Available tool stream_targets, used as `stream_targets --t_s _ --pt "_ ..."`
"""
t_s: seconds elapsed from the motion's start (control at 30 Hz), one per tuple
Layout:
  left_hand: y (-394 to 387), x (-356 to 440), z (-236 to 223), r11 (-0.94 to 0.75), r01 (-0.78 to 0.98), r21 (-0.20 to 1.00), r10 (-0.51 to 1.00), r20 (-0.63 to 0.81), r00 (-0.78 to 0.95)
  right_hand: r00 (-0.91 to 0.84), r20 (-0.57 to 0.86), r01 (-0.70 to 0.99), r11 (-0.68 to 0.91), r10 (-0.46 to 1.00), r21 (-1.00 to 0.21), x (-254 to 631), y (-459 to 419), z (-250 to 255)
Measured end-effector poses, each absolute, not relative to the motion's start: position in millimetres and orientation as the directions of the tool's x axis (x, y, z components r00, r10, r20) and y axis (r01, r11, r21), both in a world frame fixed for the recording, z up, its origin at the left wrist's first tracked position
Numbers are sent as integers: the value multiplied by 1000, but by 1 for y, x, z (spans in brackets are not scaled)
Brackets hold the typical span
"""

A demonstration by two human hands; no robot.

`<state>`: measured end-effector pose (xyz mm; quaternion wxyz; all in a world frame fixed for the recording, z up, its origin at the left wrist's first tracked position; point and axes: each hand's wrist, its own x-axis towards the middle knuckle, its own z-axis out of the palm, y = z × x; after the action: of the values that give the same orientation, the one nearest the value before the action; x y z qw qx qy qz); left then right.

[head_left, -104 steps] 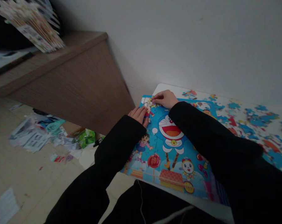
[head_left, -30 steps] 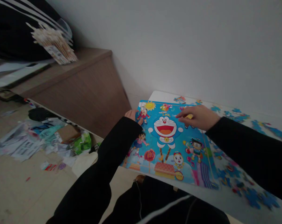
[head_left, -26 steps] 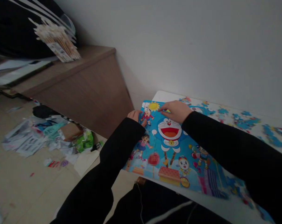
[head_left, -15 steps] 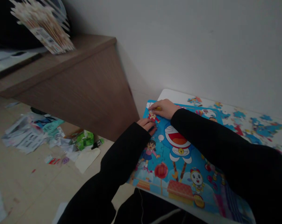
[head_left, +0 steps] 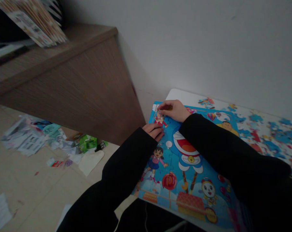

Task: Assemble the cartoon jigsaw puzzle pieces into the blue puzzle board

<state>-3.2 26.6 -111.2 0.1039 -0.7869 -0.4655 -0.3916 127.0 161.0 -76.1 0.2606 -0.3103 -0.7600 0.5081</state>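
Note:
A blue cartoon jigsaw puzzle (head_left: 175, 161) lies on a small white table in front of me. My right hand (head_left: 175, 110) reaches over its upper left corner. There its thumb and finger are pinched on a jigsaw piece (head_left: 159, 116) in the red-and-white figure area; the fingertips partly hide the piece. Just below, my left hand (head_left: 154, 131) rests flat on the puzzle's left edge with its fingers stretched out. Black sleeves cover both forearms, and the right one hides part of the picture.
Loose jigsaw pieces (head_left: 281, 132) are scattered over the right of the white table (head_left: 179, 94), which stands by the wall. To the left, a brown wooden desk (head_left: 87, 87) holds a bundle of cotton swabs (head_left: 36, 22). Papers and wrappers (head_left: 32, 138) litter the floor beneath it.
The view has shifted slightly. My right hand's fingertips have moved a little at the puzzle's upper left corner; my left hand stays flat on the left edge.

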Motion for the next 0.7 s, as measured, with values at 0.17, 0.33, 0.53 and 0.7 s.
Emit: stream_targets --t_s 0.17,0.33,0.53,0.7 --pt "30 -2 -116 -534 825 185 631 737 243 -619 -97 180 21 780 -983 127 161 -69" --pt "41 -2 -131 -582 809 90 415 888 200 -618 -72 151 28 783 -988 129 163 -63" --pt "28 1 -131 -486 868 102 584 777 236 -687 -61 212 119 724 -970 125 157 -73" --pt "27 -7 -137 -551 834 1 477 821 315 -729 41 213 282 684 -935 123 154 -79"
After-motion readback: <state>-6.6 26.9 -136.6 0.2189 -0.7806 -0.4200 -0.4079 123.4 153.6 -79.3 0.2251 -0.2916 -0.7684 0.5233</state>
